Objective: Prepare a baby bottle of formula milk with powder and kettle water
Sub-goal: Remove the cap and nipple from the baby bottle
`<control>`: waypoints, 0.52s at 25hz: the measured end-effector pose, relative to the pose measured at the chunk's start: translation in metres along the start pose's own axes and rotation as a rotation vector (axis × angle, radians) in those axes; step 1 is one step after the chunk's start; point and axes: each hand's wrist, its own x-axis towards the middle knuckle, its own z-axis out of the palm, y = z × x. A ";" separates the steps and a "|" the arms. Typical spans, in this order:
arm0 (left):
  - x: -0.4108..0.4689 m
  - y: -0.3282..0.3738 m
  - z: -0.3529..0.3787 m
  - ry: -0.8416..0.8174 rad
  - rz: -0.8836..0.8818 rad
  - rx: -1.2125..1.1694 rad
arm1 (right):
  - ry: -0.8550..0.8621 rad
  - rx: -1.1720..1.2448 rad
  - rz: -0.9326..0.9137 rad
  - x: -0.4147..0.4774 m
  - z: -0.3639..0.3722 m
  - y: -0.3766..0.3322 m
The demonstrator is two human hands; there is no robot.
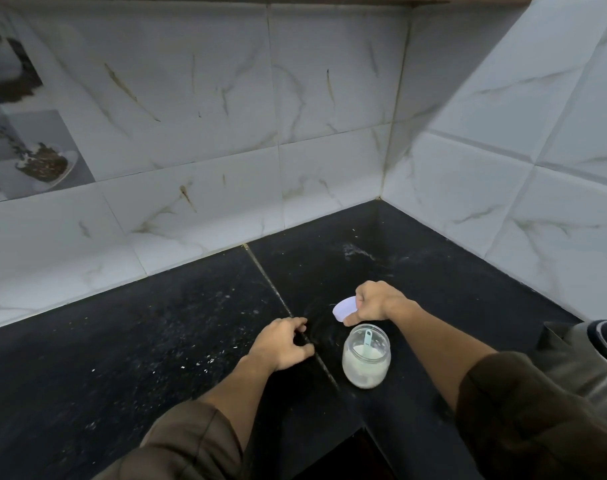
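A clear glass jar of white powder stands open on the black counter, with a pale green scoop standing in the powder. Just behind the jar, my right hand grips a pale lilac lid, held tilted above the counter. My left hand rests to the left of the jar with loosely curled fingers touching the counter and holds nothing. A steel kettle shows partly at the right edge. No baby bottle is in view.
White marbled wall tiles close the counter at the back and on the right, forming a corner. White specks and smears lie scattered on the counter. A dark gap opens at the counter's front edge below the jar.
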 end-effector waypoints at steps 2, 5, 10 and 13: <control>0.002 -0.004 0.000 0.024 -0.007 0.010 | -0.042 -0.031 -0.005 0.016 0.005 -0.005; 0.006 -0.009 0.002 0.034 -0.032 0.003 | -0.104 -0.103 -0.022 0.032 0.012 -0.005; 0.018 -0.009 0.005 0.038 -0.061 -0.021 | -0.118 -0.132 -0.024 0.045 0.019 -0.001; 0.022 0.000 0.005 0.038 -0.045 -0.016 | -0.106 -0.069 -0.049 0.043 0.012 0.003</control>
